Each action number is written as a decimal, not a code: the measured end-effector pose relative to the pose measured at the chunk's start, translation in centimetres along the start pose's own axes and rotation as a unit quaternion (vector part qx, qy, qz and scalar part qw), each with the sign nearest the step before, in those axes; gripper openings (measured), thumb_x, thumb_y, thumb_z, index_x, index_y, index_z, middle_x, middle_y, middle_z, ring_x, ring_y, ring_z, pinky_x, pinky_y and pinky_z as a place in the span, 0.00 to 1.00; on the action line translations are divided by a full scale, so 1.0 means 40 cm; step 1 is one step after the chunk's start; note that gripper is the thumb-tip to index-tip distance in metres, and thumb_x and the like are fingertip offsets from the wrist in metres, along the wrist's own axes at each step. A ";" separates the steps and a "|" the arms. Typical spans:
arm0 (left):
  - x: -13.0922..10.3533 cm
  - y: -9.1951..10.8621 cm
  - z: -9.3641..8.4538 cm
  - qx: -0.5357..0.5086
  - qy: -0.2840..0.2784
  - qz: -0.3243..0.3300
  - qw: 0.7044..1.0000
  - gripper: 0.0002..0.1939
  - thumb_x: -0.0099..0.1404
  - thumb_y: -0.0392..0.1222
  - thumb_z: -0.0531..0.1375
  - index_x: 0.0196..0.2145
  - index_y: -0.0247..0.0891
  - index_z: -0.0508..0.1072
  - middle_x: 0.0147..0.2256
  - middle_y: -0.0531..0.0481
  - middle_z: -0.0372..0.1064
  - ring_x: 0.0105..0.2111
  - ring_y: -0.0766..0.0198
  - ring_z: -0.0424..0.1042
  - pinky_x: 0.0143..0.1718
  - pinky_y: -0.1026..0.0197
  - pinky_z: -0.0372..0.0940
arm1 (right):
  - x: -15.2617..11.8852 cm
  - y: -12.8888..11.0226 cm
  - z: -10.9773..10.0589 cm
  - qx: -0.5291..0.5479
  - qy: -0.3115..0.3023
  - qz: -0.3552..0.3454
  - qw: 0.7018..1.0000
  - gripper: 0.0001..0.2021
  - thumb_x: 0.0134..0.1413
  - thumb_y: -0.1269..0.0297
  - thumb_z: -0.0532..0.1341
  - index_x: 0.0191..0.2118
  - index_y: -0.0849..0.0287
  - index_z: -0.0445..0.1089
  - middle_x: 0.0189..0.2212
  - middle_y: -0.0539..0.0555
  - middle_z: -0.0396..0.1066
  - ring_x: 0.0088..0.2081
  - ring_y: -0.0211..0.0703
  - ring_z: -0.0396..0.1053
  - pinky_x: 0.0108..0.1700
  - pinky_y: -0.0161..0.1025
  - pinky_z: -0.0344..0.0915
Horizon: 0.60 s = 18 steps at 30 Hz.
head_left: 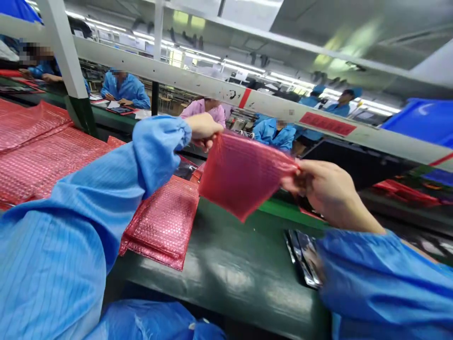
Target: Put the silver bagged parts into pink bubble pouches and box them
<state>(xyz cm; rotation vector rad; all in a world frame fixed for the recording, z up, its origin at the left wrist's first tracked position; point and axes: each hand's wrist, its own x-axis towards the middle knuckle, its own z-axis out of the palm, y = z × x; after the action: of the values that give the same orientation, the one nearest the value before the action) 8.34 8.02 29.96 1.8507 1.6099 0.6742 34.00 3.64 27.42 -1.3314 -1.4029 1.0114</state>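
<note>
A red translucent bubble bag [244,172] hangs stretched between my two hands above the green work surface [226,264]. My left hand [205,130] is closed on its upper left corner. The upper right corner is pinched in the fingers of my right hand [318,186]. Below my left forearm lies a stack of red bubble bags [164,217]. Dark shiny packets [303,257] rest on the surface beside my right sleeve, which covers part of them. Whether anything is inside the held bag cannot be made out.
More red bubble bags [42,156] spread over the far left. A white metal rail [198,80] crosses in front, with an upright post [62,47] at left. Blue bins [421,123] stand at right. Several people in blue or pink work beyond the rail.
</note>
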 end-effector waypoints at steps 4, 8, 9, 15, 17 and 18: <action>-0.096 -0.123 -0.045 0.103 0.111 -0.002 0.988 0.17 0.61 0.37 0.46 0.21 0.31 0.70 0.21 0.47 0.69 0.27 0.60 0.73 0.33 0.60 0.65 | -0.010 0.043 0.097 -0.089 -0.094 -0.140 0.982 0.13 0.50 0.58 0.57 0.23 0.62 0.67 0.23 0.54 0.68 0.25 0.38 0.65 0.29 0.34 0.63; -0.329 -0.307 0.056 0.350 0.084 -0.107 0.927 0.18 0.64 0.41 0.46 0.24 0.34 0.71 0.25 0.42 0.72 0.29 0.54 0.74 0.34 0.56 0.64 | -0.088 0.265 0.239 -0.285 -0.234 -0.299 0.880 0.13 0.57 0.67 0.51 0.23 0.61 0.64 0.20 0.50 0.64 0.24 0.36 0.60 0.29 0.33 0.55; -0.376 -0.337 0.096 0.387 0.055 -0.155 0.907 0.18 0.65 0.42 0.46 0.28 0.35 0.72 0.28 0.41 0.74 0.31 0.51 0.74 0.34 0.55 0.64 | -0.104 0.325 0.277 -0.325 -0.269 -0.304 0.854 0.12 0.56 0.70 0.52 0.23 0.62 0.65 0.22 0.52 0.66 0.26 0.37 0.61 0.31 0.34 0.57; -0.259 -0.263 0.270 0.367 0.011 -0.060 0.928 0.18 0.68 0.45 0.44 0.41 0.37 0.71 0.32 0.40 0.75 0.36 0.47 0.75 0.35 0.51 0.65 | 0.031 0.500 0.317 -0.303 -0.363 -0.059 0.879 0.07 0.46 0.59 0.69 0.30 0.56 0.75 0.35 0.50 0.73 0.40 0.41 0.69 0.45 0.34 0.63; -0.093 -0.223 0.282 0.346 0.035 -0.026 0.937 0.17 0.68 0.41 0.46 0.42 0.34 0.72 0.39 0.36 0.74 0.42 0.46 0.73 0.40 0.50 0.65 | 0.155 0.509 0.258 -0.323 -0.220 0.047 0.919 0.09 0.53 0.59 0.65 0.37 0.57 0.75 0.40 0.51 0.72 0.44 0.42 0.68 0.50 0.36 0.61; -0.007 -0.218 0.284 0.337 0.038 -0.028 0.940 0.16 0.67 0.38 0.47 0.44 0.33 0.71 0.43 0.34 0.72 0.46 0.46 0.71 0.44 0.50 0.64 | 0.218 0.516 0.224 -0.342 -0.139 0.078 0.926 0.10 0.58 0.60 0.62 0.42 0.59 0.73 0.46 0.54 0.70 0.49 0.44 0.66 0.54 0.40 0.59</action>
<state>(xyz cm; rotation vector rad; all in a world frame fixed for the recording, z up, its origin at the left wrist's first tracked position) 10.32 7.42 15.79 2.2450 2.1148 0.1614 30.32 14.17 6.04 -1.8759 -2.0054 0.8617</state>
